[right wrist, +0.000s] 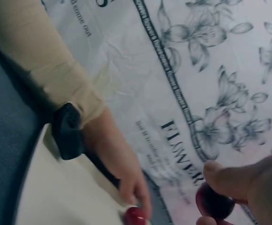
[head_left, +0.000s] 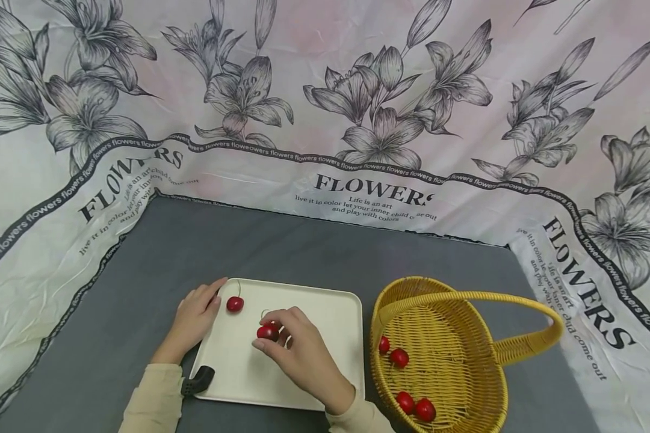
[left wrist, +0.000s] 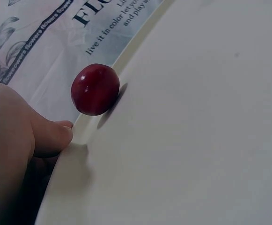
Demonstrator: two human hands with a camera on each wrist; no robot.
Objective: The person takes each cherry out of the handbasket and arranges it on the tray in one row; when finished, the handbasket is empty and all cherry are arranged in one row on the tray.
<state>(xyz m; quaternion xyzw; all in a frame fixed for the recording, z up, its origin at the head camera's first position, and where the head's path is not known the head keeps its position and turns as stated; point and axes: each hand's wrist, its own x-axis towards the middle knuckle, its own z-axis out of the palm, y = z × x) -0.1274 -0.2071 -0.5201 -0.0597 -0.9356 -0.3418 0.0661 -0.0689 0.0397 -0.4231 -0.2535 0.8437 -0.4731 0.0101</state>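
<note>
A cream rectangular tray lies on the dark grey table. My left hand holds the tray's left edge, its thumb at the rim in the left wrist view. One red cherry with a thin stem sits in the tray's far left corner, close by that hand. Over the middle of the tray, my right hand pinches another cherry between thumb and fingers; its stem points up. The right wrist view shows this held cherry dark, at the fingertips.
Right of the tray stands a yellow woven basket with an arched handle. Several cherries lie inside it, toward its left side. A flower-printed cloth rises behind the table and along both sides.
</note>
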